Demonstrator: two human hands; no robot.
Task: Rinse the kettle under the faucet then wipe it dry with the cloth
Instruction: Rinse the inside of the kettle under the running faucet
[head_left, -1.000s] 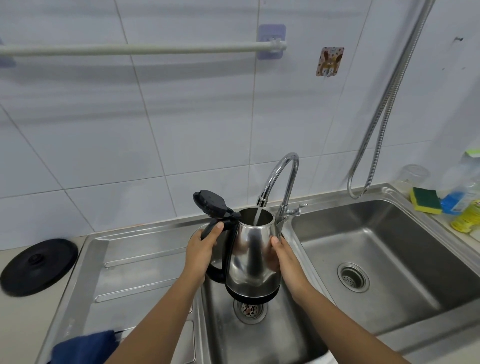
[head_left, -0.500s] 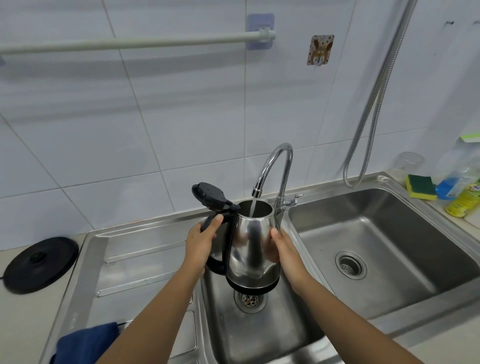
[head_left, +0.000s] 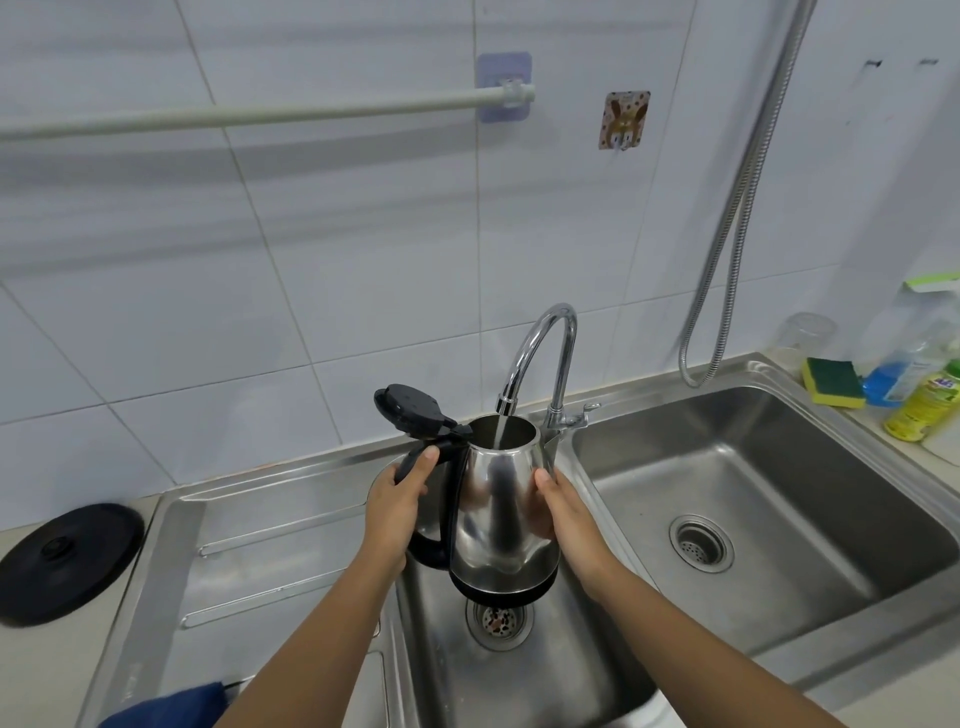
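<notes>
Left hand (head_left: 397, 506) is wrapped around the black handle of the kettle (head_left: 501, 512), thumb lying up along the top of the grip, while the right hand (head_left: 563, 512) presses flat against the shiny steel wall on the opposite side, fingers curled round the body rather than closed into a fist. Between the two hands the kettle hangs upright over the small middle basin of the sink (head_left: 582, 691), just above the drain, not resting on anything. Its hinged lid (head_left: 410, 408) stands tipped open toward the left, and the mouth sits directly beneath the spout of the faucet (head_left: 540, 358), so the thin stream drops straight into the opening. That vertical line-up is what matters: the kettle's long axis runs up and down, matching the fall of the water, and to empty it the body would probably have to tilt, most naturally led by the handle hand with the right palm steadying. The rinse looks to be under way and the drying not yet begun. The blue cloth (head_left: 171, 706) lies at the lower left on the sink's draining board, well apart from the kettle and on the left hand's side, so that hand is the nearer one to reach it.
</notes>
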